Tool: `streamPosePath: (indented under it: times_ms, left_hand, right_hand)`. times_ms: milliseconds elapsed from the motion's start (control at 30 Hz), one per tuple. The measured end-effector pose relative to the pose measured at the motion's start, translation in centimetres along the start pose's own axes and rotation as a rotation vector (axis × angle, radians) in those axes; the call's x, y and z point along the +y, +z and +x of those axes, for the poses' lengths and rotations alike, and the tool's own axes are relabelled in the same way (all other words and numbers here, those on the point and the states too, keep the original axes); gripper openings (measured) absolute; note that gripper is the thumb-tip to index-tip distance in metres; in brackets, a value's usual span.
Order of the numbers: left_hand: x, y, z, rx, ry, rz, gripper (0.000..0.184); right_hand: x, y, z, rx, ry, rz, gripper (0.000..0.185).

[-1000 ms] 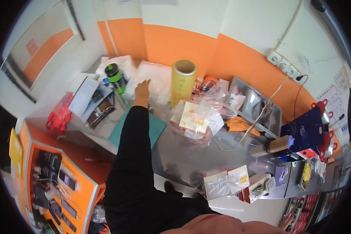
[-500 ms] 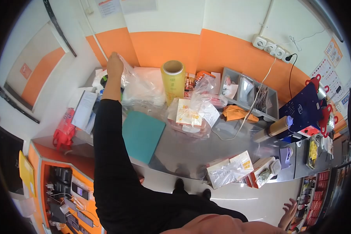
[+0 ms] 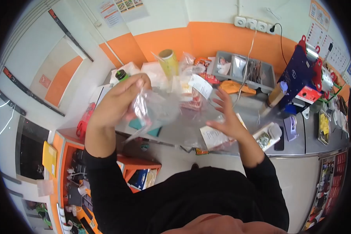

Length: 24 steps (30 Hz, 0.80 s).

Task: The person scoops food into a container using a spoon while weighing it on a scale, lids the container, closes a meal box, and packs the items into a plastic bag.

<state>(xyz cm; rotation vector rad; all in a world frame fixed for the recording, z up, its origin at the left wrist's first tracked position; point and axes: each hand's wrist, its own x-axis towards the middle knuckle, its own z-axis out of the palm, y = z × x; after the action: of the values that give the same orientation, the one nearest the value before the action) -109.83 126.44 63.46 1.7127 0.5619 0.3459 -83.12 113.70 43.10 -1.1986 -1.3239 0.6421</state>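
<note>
My left hand (image 3: 124, 95) is closed on a clear plastic bag (image 3: 158, 107), which hangs crumpled and blurred over the counter. My right hand (image 3: 228, 121) is open, fingers spread, with nothing in it, above a bagged white box (image 3: 214, 136) at the counter's front edge. Behind the held bag stands a yellow roll (image 3: 168, 64). Beside the roll lie bagged packs with a white paper slip (image 3: 201, 85) on top. A teal board (image 3: 152, 130) shows partly below the bag.
A grey divided tray (image 3: 243, 70) and an orange cloth (image 3: 237, 87) lie toward the wall. At right stand a dark blue machine (image 3: 296, 78), a brown-wrapped roll (image 3: 277, 95) and a purple tape dispenser (image 3: 291, 128). A bottle with a green body (image 3: 121, 75) is behind my left hand.
My left hand has come back from the wall side toward me, carrying the clear bag. My right hand has risen from the lower right to over the counter. The view has shifted.
</note>
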Motion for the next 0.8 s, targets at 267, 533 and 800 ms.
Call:
streamPosePath:
  times_ms: [267,533,800]
  left_hand:
    - [-11.5,5.4,-5.5,-0.162,0.179,-1.325,0.035]
    - [-18.1,20.4,-8.5,0.204,-0.081,-1.177,0.054]
    - [-32.8,26.9,-11.6,0.316,-0.671,-0.233,0.041]
  right_hand:
    - [4.6,-0.8,-4.2,-0.935,0.216,0.958,0.048]
    - [1.9,-6.5,-12.8,-0.358,0.244,0.032,0.025]
    - [12.8,-9.7,-23.6,-0.142,0.651,0.377,0.027]
